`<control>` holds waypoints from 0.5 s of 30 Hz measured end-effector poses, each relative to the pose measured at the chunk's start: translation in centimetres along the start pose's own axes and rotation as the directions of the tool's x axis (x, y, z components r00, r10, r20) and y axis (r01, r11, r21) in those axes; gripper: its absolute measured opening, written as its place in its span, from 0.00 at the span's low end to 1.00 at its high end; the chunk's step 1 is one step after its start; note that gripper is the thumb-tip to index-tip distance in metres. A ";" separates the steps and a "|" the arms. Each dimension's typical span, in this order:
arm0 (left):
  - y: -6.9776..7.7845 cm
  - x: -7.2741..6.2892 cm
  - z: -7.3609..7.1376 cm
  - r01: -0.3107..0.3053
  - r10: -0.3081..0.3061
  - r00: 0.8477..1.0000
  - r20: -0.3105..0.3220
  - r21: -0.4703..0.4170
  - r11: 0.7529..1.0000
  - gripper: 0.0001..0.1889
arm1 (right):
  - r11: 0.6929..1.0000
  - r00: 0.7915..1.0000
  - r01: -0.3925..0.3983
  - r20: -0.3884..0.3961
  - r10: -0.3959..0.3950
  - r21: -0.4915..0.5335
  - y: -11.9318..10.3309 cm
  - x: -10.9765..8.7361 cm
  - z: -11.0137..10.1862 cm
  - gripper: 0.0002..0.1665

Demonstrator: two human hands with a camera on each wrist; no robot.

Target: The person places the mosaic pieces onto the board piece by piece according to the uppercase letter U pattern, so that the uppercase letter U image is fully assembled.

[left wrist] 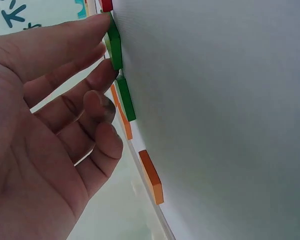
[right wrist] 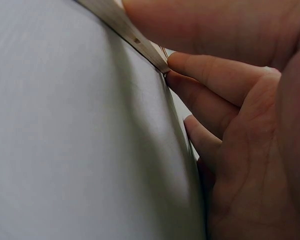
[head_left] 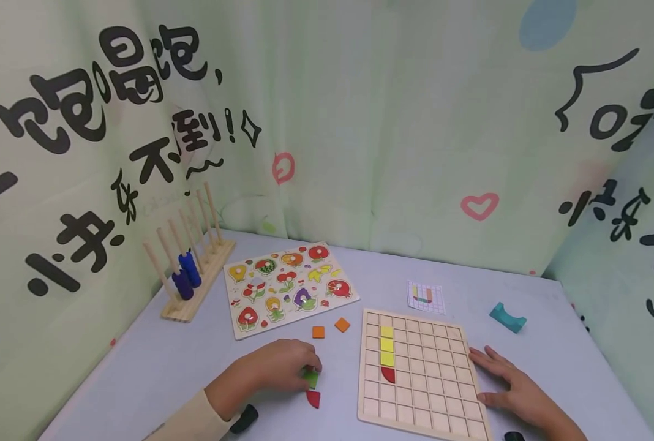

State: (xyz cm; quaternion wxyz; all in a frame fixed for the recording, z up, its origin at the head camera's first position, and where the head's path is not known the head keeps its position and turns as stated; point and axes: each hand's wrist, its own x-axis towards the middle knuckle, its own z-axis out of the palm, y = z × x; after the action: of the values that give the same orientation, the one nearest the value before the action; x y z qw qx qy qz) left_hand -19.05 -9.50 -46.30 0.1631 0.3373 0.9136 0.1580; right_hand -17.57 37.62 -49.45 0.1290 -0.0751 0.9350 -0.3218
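Observation:
My left hand (head_left: 285,365) pinches a green tile (left wrist: 114,47) between thumb and fingertip, down at the tabletop. A second green tile (left wrist: 125,97) lies beside its fingers. Just nearer to me is a red quarter-round tile (head_left: 313,399). Two orange square tiles (head_left: 318,332) lie beyond this hand. To the right, a wooden grid board (head_left: 423,392) carries a column of three yellow tiles (head_left: 387,344), with a red quarter-round tile (head_left: 388,375) directly below them. My right hand (head_left: 517,392) rests against the board's right edge, its fingers extended and thumb touching the rim.
A fruit knob puzzle (head_left: 276,283) lies at the back left, next to a wooden peg stand (head_left: 200,294) bearing blue and purple pieces. Behind the board lies a pattern card (head_left: 436,299). A teal arch-shaped block (head_left: 507,317) sits at the right. Curtains (head_left: 371,122) surround the table.

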 end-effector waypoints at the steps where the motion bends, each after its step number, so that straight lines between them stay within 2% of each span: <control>1: 0.0 0.0 0.0 0.000 0.000 1.000 0.002 -0.001 1.000 0.14 | 1.000 1.000 -0.003 0.000 0.003 0.002 0.0 0.0 0.0 0.54; 15: 0.3 0.0 -0.3 0.010 -0.011 0.999 0.033 0.031 0.999 0.13 | 1.000 1.000 -0.012 -0.011 0.012 -0.025 0.1 0.0 0.2 0.53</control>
State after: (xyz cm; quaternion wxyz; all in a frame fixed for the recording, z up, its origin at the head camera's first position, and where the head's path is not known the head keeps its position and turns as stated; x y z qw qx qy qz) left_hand -19.01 -9.29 -45.93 0.1737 0.3377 0.9148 0.1376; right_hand -17.54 37.60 -49.64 0.1250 -0.0694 0.9401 -0.3095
